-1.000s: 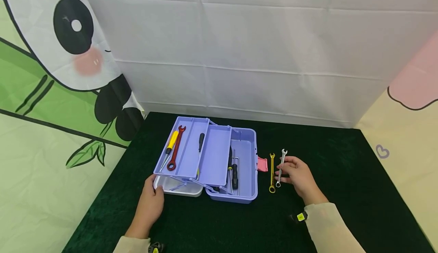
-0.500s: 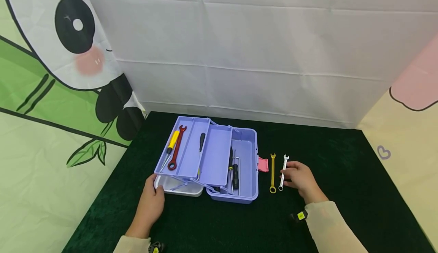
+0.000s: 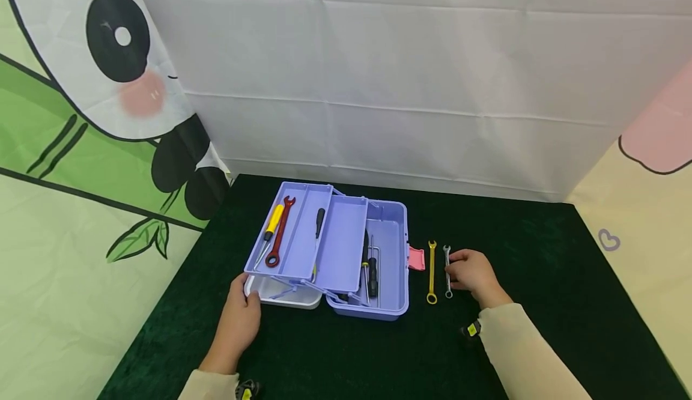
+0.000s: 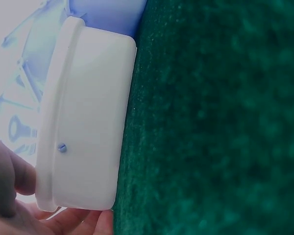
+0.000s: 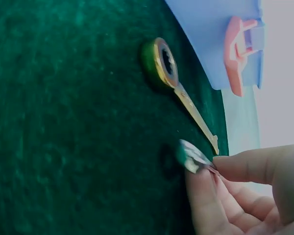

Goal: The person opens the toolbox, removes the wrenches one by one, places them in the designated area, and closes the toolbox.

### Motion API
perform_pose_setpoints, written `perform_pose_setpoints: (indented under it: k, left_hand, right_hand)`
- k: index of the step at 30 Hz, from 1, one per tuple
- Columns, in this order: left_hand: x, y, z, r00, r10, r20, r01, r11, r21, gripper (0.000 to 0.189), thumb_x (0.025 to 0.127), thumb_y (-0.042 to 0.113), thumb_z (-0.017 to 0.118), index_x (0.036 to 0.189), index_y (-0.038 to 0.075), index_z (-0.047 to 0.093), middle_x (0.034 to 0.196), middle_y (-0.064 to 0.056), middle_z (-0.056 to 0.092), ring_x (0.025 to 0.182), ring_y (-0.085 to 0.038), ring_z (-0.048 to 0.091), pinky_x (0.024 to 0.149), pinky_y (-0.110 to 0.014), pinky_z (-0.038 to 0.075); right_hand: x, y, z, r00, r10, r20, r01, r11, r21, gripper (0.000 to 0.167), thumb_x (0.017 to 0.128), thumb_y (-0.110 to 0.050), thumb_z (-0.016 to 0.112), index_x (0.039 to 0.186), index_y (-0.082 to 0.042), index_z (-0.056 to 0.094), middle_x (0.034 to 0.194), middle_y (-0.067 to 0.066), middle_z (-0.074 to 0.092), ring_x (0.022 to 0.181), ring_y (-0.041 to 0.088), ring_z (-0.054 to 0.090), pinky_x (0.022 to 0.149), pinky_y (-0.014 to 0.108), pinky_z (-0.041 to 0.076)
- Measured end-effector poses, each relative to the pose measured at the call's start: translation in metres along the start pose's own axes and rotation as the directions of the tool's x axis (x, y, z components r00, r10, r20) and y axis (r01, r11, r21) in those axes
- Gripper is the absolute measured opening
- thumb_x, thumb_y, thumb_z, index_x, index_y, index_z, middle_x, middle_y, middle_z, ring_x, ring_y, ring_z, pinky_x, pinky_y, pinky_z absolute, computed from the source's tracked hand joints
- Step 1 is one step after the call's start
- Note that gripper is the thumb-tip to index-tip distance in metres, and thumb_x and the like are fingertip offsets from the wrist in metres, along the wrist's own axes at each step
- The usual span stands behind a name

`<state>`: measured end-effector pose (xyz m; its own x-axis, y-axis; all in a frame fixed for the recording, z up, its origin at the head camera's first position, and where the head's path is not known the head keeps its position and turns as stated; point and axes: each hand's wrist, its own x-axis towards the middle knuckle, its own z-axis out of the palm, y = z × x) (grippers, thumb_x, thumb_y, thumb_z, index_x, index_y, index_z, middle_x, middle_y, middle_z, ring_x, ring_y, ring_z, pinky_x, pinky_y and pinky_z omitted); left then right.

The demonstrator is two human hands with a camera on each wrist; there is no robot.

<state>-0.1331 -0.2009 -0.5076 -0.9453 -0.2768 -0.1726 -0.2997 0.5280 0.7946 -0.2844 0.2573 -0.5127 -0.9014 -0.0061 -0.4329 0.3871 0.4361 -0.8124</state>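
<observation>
My left hand grips the near left corner of the white lid, thumb over its rim in the left wrist view and fingers on the outside. In my right hand a silver combination wrench is pinched between thumb and fingers, close over the green cloth. Its ring end points out past the fingertips in the right wrist view. A yellow combination wrench lies just left of it, roughly parallel. The lilac toolbox stands open between my hands, its pink latch facing the wrenches.
The raised upper tray holds a yellow-handled screwdriver, a red wrench and a black-handled screwdriver. A second tray sits beside it. Several tools, including a black-handled screwdriver, lie in the toolbox bottom. A white cloth backdrop rises behind.
My right hand has shifted slightly right and nearer with the silver wrench, widening its gap from the yellow one. The silver wrench has turned to lie nearly parallel to it. My left hand stays put.
</observation>
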Motion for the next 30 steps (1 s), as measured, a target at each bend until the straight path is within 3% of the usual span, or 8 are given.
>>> perform_pose_setpoints:
  k: [19,30]
  left_hand:
    - [0.000,-0.001,0.000,1.000,0.008,-0.010,-0.007,1.000,0.003,0.059,0.111,0.019,0.032,0.162,0.001,0.010,0.165,-0.026,0.019,0.132,-0.040,0.041,0.116,-0.063,0.029]
    - [-0.001,-0.001,0.000,1.000,0.004,-0.005,-0.004,1.000,0.006,0.060,0.111,0.018,0.033,0.163,0.000,0.008,0.166,-0.026,0.017,0.139,-0.041,0.038,0.117,-0.063,0.026]
  right_hand:
    - [0.000,-0.010,0.012,0.995,0.007,-0.097,-0.031,0.968,-0.250,0.027,0.100,-0.006,0.062,0.125,0.001,0.057,0.110,0.022,0.058,0.079,0.025,0.065,0.062,0.031,0.059]
    - [-0.003,-0.010,0.012,0.995,0.017,-0.095,-0.042,0.964,-0.261,0.022,0.100,-0.008,0.063,0.120,0.000,0.057,0.105,0.020,0.059,0.079,0.026,0.064,0.064,0.032,0.059]
